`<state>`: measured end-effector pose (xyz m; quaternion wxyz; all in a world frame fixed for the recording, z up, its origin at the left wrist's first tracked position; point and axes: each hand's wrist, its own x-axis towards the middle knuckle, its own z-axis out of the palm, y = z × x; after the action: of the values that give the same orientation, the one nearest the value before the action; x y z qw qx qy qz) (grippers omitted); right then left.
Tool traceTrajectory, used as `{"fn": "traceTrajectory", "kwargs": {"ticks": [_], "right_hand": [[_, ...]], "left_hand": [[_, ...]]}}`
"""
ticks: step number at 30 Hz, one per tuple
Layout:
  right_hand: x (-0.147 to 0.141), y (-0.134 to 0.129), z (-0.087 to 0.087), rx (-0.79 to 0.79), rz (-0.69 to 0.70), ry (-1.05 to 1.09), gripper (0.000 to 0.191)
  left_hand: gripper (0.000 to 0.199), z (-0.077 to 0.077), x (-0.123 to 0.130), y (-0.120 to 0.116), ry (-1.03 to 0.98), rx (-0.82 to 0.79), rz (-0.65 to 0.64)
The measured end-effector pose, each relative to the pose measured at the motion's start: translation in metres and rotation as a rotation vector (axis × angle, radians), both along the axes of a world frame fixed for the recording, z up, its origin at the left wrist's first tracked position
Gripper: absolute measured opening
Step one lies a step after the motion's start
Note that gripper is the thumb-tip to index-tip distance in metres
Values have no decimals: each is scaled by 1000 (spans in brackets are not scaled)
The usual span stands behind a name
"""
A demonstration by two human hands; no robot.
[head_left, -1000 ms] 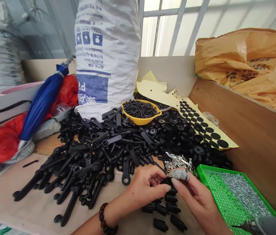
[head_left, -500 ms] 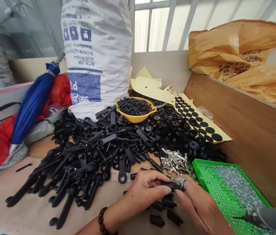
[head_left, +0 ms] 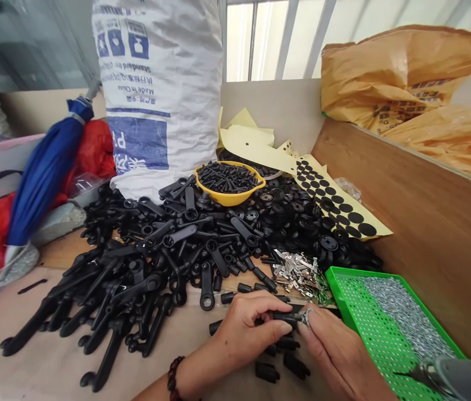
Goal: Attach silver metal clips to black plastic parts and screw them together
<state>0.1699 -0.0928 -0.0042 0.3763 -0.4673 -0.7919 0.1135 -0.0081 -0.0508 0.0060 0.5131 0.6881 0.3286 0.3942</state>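
My left hand (head_left: 246, 326) pinches a short black plastic cylinder (head_left: 284, 318) between thumb and fingers. At the cylinder's right end, the fingers of my right hand (head_left: 339, 348) are pressed together. A greyish wrapping shows around one of its fingertips, and whatever the right fingers hold is too small and covered to name. Under and in front of both hands lie several similar black cylinders (head_left: 296, 366). Just beyond them is a heap of small silvery metal clips (head_left: 296, 270).
Black plastic handles (head_left: 143, 284) pile across the left and middle. Behind stands a yellow bowl (head_left: 231, 199) of black screw-like pieces. At right, a green tray (head_left: 358, 323) holds small metal pins, with a power driver's tip (head_left: 423, 372) over it. A wooden board (head_left: 406, 223) walls the right side.
My right fingers have turned and shifted slightly at the cylinder's end. My left hand keeps its pinch on the cylinder. The whole view has moved a little.
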Motion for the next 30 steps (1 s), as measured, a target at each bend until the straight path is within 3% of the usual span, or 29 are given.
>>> {"fn": "traceTrajectory", "kwargs": {"ticks": [4,6,11,16,19,21,27,30], "right_hand": [[-4,-3,6,-207,34,100,27],[-5,-3,9,-238,45,117,28],[-5,1,9,-16,61,-13,20],[-4,4,6,214,38,-144,18],[-4,3,5,251,66,-193,17],[-3,3,5,245,76,-198,16],[-3,2,4,160,79,-152,18],[-4,1,4,201,82,-157,19]], "left_hand": [[25,3,-2,-1,8,122,-14],[25,5,-3,-2,14,134,-24],[23,5,-4,-3,38,78,-59],[23,2,-5,-2,-1,-180,-70],[25,-1,-6,-1,-75,-433,-112],[25,-1,-6,-1,-84,-505,-128],[22,4,-6,-3,-1,-199,-117],[23,3,-6,-4,13,-179,-103]]}}
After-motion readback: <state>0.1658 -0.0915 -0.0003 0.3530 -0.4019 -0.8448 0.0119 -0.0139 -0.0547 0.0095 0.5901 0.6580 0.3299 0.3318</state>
